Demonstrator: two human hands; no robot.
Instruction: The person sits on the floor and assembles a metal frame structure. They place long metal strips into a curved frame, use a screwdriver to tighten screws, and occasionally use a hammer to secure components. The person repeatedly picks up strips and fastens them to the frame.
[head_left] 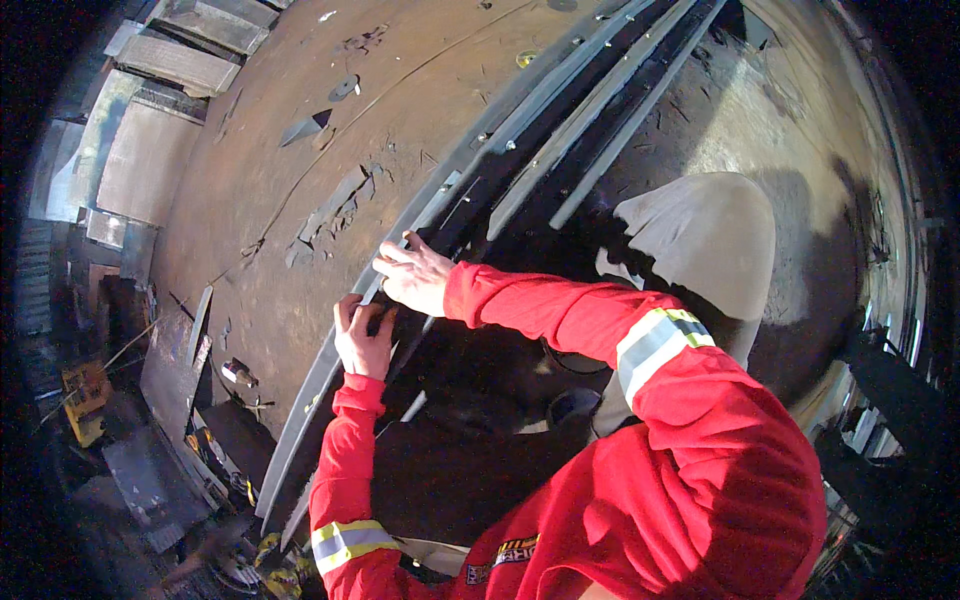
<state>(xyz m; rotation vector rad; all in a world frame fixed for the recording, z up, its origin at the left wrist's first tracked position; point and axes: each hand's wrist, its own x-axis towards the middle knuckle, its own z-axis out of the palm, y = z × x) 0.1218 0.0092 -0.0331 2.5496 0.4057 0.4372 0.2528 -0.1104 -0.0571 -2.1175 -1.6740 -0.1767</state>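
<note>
A long grey metal bar (330,385) runs diagonally from the lower left to the top of the head view. My left hand (362,338) is at its edge, with bent fingers and the thumb closed in. Just above and to the right, my right hand (415,275) rests over the same bar with its fingers curled down. A small pale strip (372,290) shows between the two hands. Whatever the fingertips pinch is hidden or too small to name. More long metal bars (570,140), with small bright fittings, lie parallel on the right.
Brown sheet surface (290,200) with torn scraps (335,205), a dark disc (343,88) and a thin cord (385,95) lies to the left. Metal plates (150,160) are stacked at the far left, above a yellow object (87,400). My bent knee (700,240) is at the right.
</note>
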